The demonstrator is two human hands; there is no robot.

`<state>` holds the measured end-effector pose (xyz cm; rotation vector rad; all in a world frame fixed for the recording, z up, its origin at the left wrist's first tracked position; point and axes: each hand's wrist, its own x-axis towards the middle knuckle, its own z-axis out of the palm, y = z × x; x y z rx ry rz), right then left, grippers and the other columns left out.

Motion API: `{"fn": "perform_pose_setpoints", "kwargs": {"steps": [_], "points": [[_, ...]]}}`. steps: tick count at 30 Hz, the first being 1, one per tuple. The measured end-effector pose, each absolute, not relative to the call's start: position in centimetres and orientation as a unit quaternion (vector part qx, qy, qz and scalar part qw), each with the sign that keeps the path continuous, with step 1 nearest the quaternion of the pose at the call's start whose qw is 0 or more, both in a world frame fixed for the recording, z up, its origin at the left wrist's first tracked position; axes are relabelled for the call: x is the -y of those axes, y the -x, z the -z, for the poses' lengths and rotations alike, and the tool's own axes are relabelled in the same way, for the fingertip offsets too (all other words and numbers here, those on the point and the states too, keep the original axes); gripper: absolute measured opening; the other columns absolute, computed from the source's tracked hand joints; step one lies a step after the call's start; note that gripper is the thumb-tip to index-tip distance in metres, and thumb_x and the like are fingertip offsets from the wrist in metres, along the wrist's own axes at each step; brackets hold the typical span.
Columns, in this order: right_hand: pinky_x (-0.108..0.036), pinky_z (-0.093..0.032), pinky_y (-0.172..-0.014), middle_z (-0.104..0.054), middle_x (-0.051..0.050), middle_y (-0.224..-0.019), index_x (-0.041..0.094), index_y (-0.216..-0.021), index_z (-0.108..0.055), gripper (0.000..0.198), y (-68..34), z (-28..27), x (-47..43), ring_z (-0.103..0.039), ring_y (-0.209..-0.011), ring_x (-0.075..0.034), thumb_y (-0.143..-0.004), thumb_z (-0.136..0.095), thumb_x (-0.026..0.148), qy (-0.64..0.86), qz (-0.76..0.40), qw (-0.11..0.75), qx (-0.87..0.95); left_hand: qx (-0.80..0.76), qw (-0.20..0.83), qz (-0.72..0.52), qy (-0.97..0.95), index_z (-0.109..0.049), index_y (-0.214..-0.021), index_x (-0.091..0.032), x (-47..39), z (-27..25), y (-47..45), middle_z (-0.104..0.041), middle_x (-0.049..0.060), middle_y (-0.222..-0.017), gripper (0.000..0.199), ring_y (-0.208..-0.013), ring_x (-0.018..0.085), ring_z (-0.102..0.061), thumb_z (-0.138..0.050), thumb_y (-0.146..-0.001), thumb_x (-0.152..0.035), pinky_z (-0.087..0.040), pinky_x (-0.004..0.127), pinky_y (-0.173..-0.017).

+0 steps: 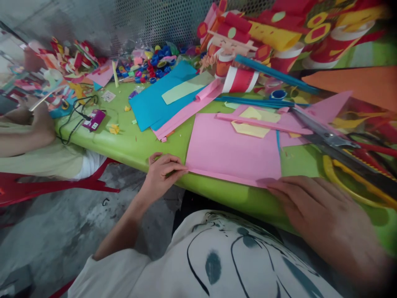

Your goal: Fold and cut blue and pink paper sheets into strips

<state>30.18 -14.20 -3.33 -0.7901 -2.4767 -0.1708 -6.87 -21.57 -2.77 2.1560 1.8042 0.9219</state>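
Note:
A sheet of pink paper (pixel 229 145) lies on the green table in front of me, its near edge turned up in a narrow fold. My left hand (pixel 163 174) pinches that fold at its left corner. At the right end, my right hand (pixel 325 211) presses thumb and fingers together on the same folded edge. On top of the sheet rest a narrow pink paper strip (pixel 263 123) and a pale yellow paper piece (pixel 254 129). Just beyond the sheet's left side is another long pink strip (pixel 186 111) with a rolled end.
Large scissors (pixel 331 138) and a yellow-handled pair (pixel 333 174) lie to the right. Blue paper (pixel 164 97), red-and-white paper cups (pixel 240 80) and a purple box with a cable (pixel 94 120) sit further back. Another person's arm (pixel 27 132) is at far left.

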Motion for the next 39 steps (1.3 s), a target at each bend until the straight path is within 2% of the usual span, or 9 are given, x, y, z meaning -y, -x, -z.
{"fn": "perform_pose_setpoints", "kwargs": {"steps": [5, 8, 14, 21, 27, 34, 36, 39], "points": [[-0.039, -0.047, -0.075, -0.074, -0.007, -0.092, 0.019, -0.105, -0.068, 0.015, -29.7, 3.7, 14.0, -0.064, -0.082, -0.025, -0.108, -0.058, 0.030, 0.353, 0.052, 0.247, 0.901, -0.643, 0.118, -0.310, -0.690, -0.082, -0.095, -0.028, 21.3, 2.5, 6.1, -0.083, 0.000, -0.098, 0.017, -0.098, 0.021, -0.075, -0.071, -0.108, -0.033, -0.040, 0.046, -0.108], [-0.040, -0.046, -0.074, -0.073, -0.006, -0.089, 0.020, -0.103, -0.067, 0.020, -29.8, 3.8, 13.6, -0.064, -0.080, -0.026, -0.110, -0.054, 0.033, 0.357, 0.046, 0.245, 0.900, -0.657, 0.136, -0.319, -0.669, -0.077, -0.089, -0.026, 21.1, 2.3, 5.7, -0.082, -0.001, -0.095, 0.017, -0.090, 0.019, -0.074, -0.074, -0.105, -0.032, -0.042, 0.046, -0.106], [-0.038, -0.049, -0.074, -0.074, -0.006, -0.088, 0.020, -0.105, -0.068, 0.017, -29.8, 3.6, 12.9, -0.066, -0.079, -0.024, -0.110, -0.056, 0.031, 0.345, 0.029, 0.267, 0.899, -0.683, 0.162, -0.335, -0.629, -0.073, -0.079, -0.024, 20.5, 2.0, 5.2, -0.074, -0.003, -0.079, 0.020, -0.070, 0.014, -0.064, -0.078, -0.098, -0.028, -0.048, 0.041, -0.095], [-0.038, -0.050, -0.072, -0.075, -0.005, -0.089, 0.021, -0.107, -0.069, 0.022, -29.7, 4.0, 12.6, -0.069, -0.079, -0.024, -0.111, -0.054, 0.035, 0.353, 0.028, 0.274, 0.894, -0.711, 0.141, -0.314, -0.613, -0.071, -0.079, -0.023, 20.5, 1.7, 4.3, -0.073, -0.006, -0.081, 0.017, -0.070, 0.013, -0.063, -0.080, -0.092, -0.018, -0.039, 0.047, -0.109], [-0.041, -0.051, -0.069, -0.077, -0.006, -0.087, 0.024, -0.102, -0.069, 0.033, -30.3, 5.1, 12.7, -0.073, -0.079, -0.028, -0.109, -0.052, 0.052, 0.428, -0.014, 0.253, 0.867, -0.721, 0.143, -0.309, -0.603, -0.068, -0.076, -0.023, 20.5, 1.5, 3.8, -0.071, -0.005, -0.079, 0.020, -0.075, 0.015, -0.062, -0.078, -0.092, -0.017, -0.038, 0.048, -0.110], [-0.041, -0.047, -0.061, -0.077, -0.009, -0.085, 0.024, -0.101, -0.063, 0.034, -30.5, 5.7, 12.6, -0.072, -0.075, -0.030, -0.110, -0.050, 0.054, 0.425, 0.031, 0.252, 0.869, -0.713, 0.143, -0.307, -0.614, -0.064, -0.080, -0.023, 20.6, 1.7, 3.9, -0.072, -0.005, -0.086, 0.020, -0.076, 0.014, -0.062, -0.077, -0.093, -0.013, -0.035, 0.050, -0.113], [-0.041, -0.046, -0.060, -0.076, -0.009, -0.082, 0.025, -0.101, -0.062, 0.034, -30.4, 5.8, 12.4, -0.071, -0.072, -0.029, -0.110, -0.048, 0.054, 0.410, 0.048, 0.258, 0.873, -0.716, 0.142, -0.303, -0.612, -0.062, -0.088, -0.023, 20.7, 1.8, 4.0, -0.070, -0.005, -0.086, 0.019, -0.076, 0.015, -0.061, -0.078, -0.092, -0.015, -0.038, 0.048, -0.111], [-0.042, -0.046, -0.060, -0.074, -0.008, -0.078, 0.026, -0.100, -0.061, 0.033, -30.5, 5.9, 12.2, -0.069, -0.069, -0.029, -0.110, -0.048, 0.054, 0.399, 0.064, 0.263, 0.876, -0.725, 0.127, -0.310, -0.602, -0.057, -0.104, -0.025, 21.0, 2.1, 4.1, -0.060, -0.007, -0.082, 0.030, -0.077, 0.016, -0.059, -0.082, -0.090, -0.019, -0.044, 0.046, -0.107]]}}
